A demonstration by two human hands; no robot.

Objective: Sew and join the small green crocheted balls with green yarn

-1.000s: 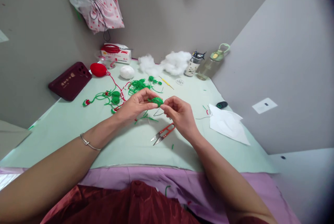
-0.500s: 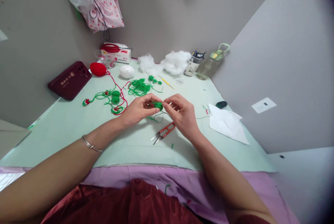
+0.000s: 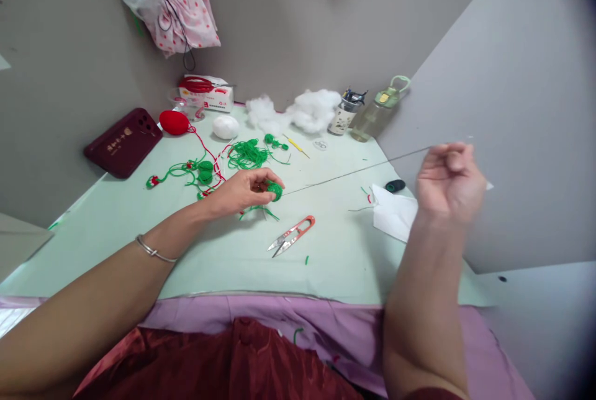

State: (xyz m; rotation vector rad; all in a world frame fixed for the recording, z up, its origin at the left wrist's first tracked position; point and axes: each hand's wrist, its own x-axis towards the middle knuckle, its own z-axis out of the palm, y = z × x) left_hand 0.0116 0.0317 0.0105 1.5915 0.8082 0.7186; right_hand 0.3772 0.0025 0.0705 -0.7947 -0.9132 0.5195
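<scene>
Between the thumb and fingers of my left hand [image 3: 249,192] is a small green crocheted piece [image 3: 275,190], held over the middle of the table. A dark thread [image 3: 354,171] runs taut from this piece up to my right hand [image 3: 451,179], which is raised at the right with its fingers closed together. Something thin and pale shows at those fingertips, too blurred to make out. Green yarn ends [image 3: 261,210] hang below the left hand. Thread snips with orange handles [image 3: 300,230] lie on the table just below the two hands.
Green yarn [image 3: 249,155], a red yarn ball [image 3: 174,122], a white ball [image 3: 226,128] and stuffing [image 3: 314,112] lie behind. A phone [image 3: 125,143] leans at the left. At the right are a bottle [image 3: 379,111], a dark spool [image 3: 395,186] and white paper [image 3: 393,212].
My right hand has moved away from the green piece, up and to the right, drawing the dark thread out straight. My left hand has shifted slightly left with the piece still in it.
</scene>
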